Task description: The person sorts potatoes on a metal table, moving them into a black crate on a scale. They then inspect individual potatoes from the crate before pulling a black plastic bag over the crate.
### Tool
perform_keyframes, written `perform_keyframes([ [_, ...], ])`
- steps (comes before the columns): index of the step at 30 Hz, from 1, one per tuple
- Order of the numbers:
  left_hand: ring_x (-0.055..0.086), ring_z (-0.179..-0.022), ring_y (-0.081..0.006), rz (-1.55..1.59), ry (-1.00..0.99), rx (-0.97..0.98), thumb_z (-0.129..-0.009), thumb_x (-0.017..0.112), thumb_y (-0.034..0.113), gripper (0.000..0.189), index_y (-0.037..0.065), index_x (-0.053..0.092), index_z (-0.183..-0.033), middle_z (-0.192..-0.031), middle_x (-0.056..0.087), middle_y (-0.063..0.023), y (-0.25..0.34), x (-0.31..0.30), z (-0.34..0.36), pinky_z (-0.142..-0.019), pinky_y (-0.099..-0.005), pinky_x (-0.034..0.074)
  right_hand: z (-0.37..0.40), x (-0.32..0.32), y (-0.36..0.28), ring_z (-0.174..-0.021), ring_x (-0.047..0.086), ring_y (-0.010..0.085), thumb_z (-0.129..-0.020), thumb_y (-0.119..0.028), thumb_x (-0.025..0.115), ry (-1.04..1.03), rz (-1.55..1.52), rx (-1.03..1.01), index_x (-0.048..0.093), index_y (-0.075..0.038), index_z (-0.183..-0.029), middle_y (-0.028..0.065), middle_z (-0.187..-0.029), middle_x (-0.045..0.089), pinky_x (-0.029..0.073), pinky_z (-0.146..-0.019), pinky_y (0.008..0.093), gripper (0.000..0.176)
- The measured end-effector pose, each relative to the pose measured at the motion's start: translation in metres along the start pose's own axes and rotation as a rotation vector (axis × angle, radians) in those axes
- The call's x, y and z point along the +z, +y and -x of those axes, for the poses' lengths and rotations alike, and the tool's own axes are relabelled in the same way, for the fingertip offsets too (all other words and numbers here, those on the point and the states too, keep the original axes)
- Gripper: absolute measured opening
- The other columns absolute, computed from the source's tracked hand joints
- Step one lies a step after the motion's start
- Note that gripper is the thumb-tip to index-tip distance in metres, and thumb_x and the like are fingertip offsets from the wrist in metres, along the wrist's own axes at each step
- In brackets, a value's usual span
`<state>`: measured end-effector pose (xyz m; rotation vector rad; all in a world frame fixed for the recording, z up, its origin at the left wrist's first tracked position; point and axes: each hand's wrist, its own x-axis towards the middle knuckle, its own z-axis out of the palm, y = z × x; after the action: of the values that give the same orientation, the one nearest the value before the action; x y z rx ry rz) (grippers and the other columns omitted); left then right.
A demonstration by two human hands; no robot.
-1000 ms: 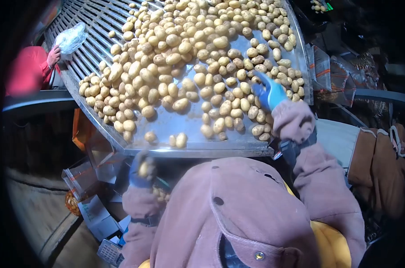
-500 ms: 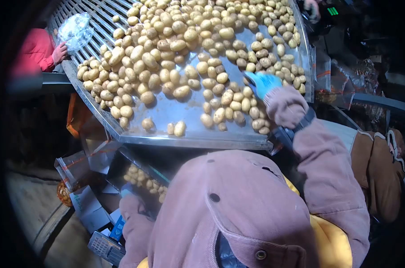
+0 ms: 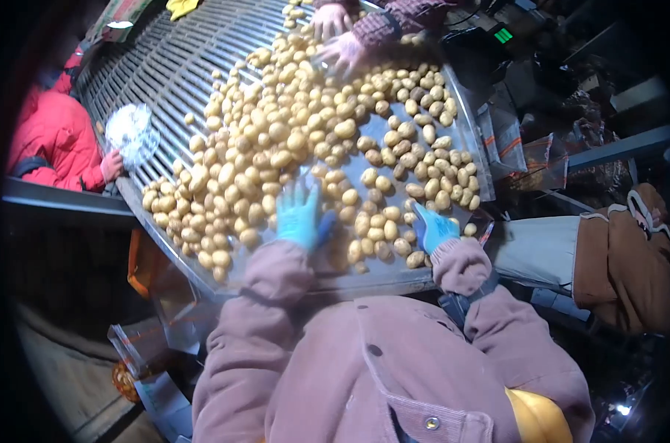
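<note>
Nearest, sleeves: two mauve corduroy sleeves (image 3: 261, 325) reach forward to the near rim of the table (image 3: 390, 277).
Right hand: the blue-gloved right hand (image 3: 432, 227) sits just past the rim on the right, fingers curled down among the potatoes; I cannot tell whether it grips one.
Left hand: the teal-gloved left hand (image 3: 299, 214) lies palm down with fingers spread wide over the pile, clasping nothing.
Potatoes: small yellow potatoes (image 3: 276, 140) are heaped thick mid-table and thinner toward the near rim.
Roller bars: metal roller bars (image 3: 180, 52) form the farther, left part of the bed.
Left rim: a co-worker in a red sleeve (image 3: 54, 148) holds a clear plastic bag (image 3: 132, 133).
Far end: another person's bare hands (image 3: 344, 52) rest among the potatoes.
</note>
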<state>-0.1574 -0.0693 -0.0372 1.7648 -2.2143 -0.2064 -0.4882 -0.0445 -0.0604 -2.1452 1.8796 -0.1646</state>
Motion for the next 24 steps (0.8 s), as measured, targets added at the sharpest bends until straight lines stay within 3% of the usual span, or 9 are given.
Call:
perform_keyframes([
  [2,0.023,-0.141,-0.0429,-0.053,-0.047,0.033,-0.084,0.065,0.042,0.078,0.007,0.036,-0.147,-0.155,0.026,-0.0218,0.016,0.028,-0.011,-0.114,-0.0584,0.017,0.014,-0.046,-0.008,-0.091,0.065,0.0381,-0.09,-0.026,0.058,-0.193,-0.047,0.281,0.055,-0.026,-0.134,0.0155,-0.1,0.068,0.051,-0.079,0.0483,0.044],
  [4,0.014,-0.146,-0.0439,-0.131,-0.397,0.185,-0.085,0.063,0.048,0.081,0.008,0.033,-0.149,-0.158,0.02,-0.0214,0.049,0.021,-0.022,-0.117,-0.057,0.012,0.031,-0.041,0.022,-0.092,0.065,0.0389,-0.091,-0.03,0.059,-0.142,-0.236,0.411,0.055,-0.027,-0.135,0.018,-0.103,0.068,0.051,-0.081,0.0484,0.044],
  [6,0.01,-0.147,-0.0452,0.162,-0.272,0.404,-0.087,0.063,0.048,0.08,0.007,0.033,-0.148,-0.157,0.02,-0.0232,0.055,0.036,-0.009,-0.118,-0.0574,0.012,0.052,-0.036,0.04,-0.093,0.066,0.0392,-0.092,-0.032,0.059,-0.087,-0.291,0.506,0.056,-0.025,-0.134,0.0202,-0.105,0.068,0.052,-0.082,0.0477,0.042],
  [8,0.016,-0.146,-0.0451,0.103,-0.217,0.313,-0.088,0.061,0.049,0.076,0.008,0.036,-0.147,-0.156,0.023,-0.0229,0.059,0.032,-0.042,-0.117,-0.0584,0.015,0.069,-0.03,0.045,-0.092,0.067,0.0389,-0.092,-0.031,0.06,-0.026,-0.183,0.516,0.057,-0.023,-0.133,0.0205,-0.103,0.068,0.053,-0.081,0.046,0.042],
  [10,0.018,-0.145,-0.0455,0.0,-0.235,0.131,-0.09,0.057,0.051,0.072,0.011,0.037,-0.147,-0.156,0.023,-0.0227,0.048,-0.006,-0.105,-0.117,-0.0574,0.016,0.085,0.001,0.056,-0.092,0.067,0.0389,-0.091,-0.027,0.061,0.002,-0.484,0.593,0.057,-0.022,-0.134,0.0204,-0.102,0.069,0.054,-0.079,0.0429,0.044],
  [12,0.016,-0.145,-0.0449,-0.083,0.011,-0.032,-0.09,0.054,0.053,0.071,0.014,0.038,-0.147,-0.156,0.024,-0.0207,0.032,0.011,-0.147,-0.116,-0.0588,0.015,0.092,0.002,0.038,-0.094,0.067,0.0388,-0.09,-0.024,0.061,0.099,-0.487,0.54,0.055,-0.023,-0.136,0.0196,-0.104,0.069,0.054,-0.082,0.0431,0.047],
  [15,0.012,-0.146,-0.046,-0.193,-0.091,-0.013,-0.088,0.053,0.06,0.075,0.02,0.037,-0.149,-0.158,0.026,-0.0141,0.019,0.031,-0.168,-0.114,-0.0642,0.01,0.085,0.004,0.036,-0.101,0.065,0.0382,-0.091,-0.025,0.061,0.115,-0.398,0.538,0.055,-0.02,-0.136,0.0211,-0.111,0.066,0.051,-0.087,0.0441,0.046],
  [21,0.019,-0.146,-0.0367,-0.111,-0.399,0.22,-0.092,0.049,0.056,0.073,0.009,0.036,-0.145,-0.152,0.035,-0.0121,0.078,0.016,-0.126,-0.113,-0.065,0.012,0.068,0.016,0.03,-0.102,0.064,0.0398,-0.094,-0.023,0.055,0.159,-0.419,0.549,0.058,-0.013,-0.13,0.0197,-0.115,0.066,0.051,-0.088,0.0441,0.038],
  [24,0.025,-0.142,-0.0402,0.156,-0.218,0.373,-0.09,0.055,0.054,0.07,0.015,0.039,-0.146,-0.149,0.036,-0.0175,0.093,0.04,-0.092,-0.113,-0.066,0.012,0.059,0.005,0.018,-0.102,0.064,0.0396,-0.094,-0.023,0.055,0.135,-0.418,0.553,0.059,-0.012,-0.129,0.0198,-0.115,0.066,0.051,-0.088,0.0435,0.037],
])
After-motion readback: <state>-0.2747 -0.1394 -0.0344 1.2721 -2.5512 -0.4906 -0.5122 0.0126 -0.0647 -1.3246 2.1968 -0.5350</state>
